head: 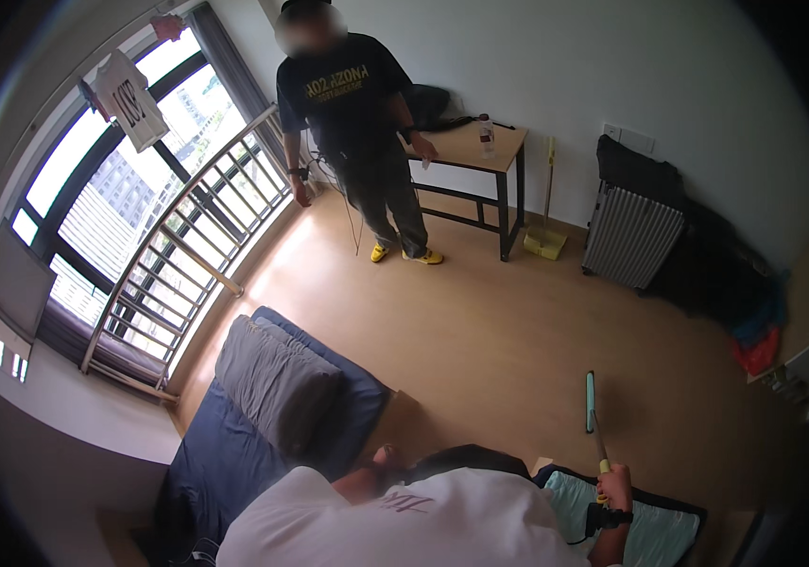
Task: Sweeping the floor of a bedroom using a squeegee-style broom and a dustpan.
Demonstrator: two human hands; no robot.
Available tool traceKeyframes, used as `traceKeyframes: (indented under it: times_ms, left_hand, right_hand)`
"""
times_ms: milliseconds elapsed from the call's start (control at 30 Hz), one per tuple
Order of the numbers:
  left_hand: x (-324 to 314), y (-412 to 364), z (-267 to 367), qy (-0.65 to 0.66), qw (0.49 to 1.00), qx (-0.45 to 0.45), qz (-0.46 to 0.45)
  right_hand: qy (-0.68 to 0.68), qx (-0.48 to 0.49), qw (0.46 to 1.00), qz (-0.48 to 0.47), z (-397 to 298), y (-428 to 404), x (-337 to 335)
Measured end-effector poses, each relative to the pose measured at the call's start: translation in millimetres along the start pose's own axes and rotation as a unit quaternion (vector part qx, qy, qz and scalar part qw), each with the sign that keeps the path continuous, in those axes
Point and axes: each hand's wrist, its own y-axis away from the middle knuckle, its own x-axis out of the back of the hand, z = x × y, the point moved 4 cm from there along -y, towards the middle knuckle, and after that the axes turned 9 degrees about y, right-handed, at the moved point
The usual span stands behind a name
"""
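My right hand (615, 487), with a dark band on its wrist, grips a floor tool with a narrow teal head, perhaps a broom or mop (591, 401). The tool has a metal pole and a yellow grip, and its head is over the brown floor (489, 333). My left hand (385, 455) is in front of my body, beside the edge of the blue bedding (224, 443); its fingers look curled, and whether they hold anything is not clear. Below my right hand lies teal fabric (663, 528) with a dark border.
A person (348, 106) stands before a wooden desk (507, 149) bearing a bottle (486, 135). A yellow dustpan (545, 243) and a silver suitcase (631, 234) stand by the wall. A grey pillow or bundle (277, 379) rests on the bedding. A metal railing (163, 276) lines the window.
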Motion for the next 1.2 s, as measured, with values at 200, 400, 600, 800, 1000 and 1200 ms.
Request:
traceKeyframes:
  times_ms: [200,400,600,800,1000,1200]
  left_hand:
    - [-58,-20,-68,-0.267,0.947,-0.026,-0.177]
    - [-47,-13,-50,-0.241,0.963,-0.02,-0.116]
    - [-83,-19,-99,-0.232,0.962,-0.043,-0.14]
    - [-84,-13,-97,-0.267,0.954,-0.057,-0.125]
    - [-80,-14,-89,-0.289,0.941,-0.033,-0.174]
    - [-80,-10,-93,-0.2,0.97,0.039,-0.136]
  right_hand:
    - [-0.042,-0.001,0.999,-0.035,-15,7,-4]
    - [-0.098,-0.032,0.992,-0.078,-20,9,-14]
    - [-0.066,-0.012,0.995,-0.077,-13,0,-25]
    - [-0.058,-0.018,0.994,-0.096,-5,-7,-32]
    - [-0.092,-0.011,0.988,-0.121,-12,5,-35]
    - [-0.169,-0.03,0.974,-0.151,-33,23,-26]
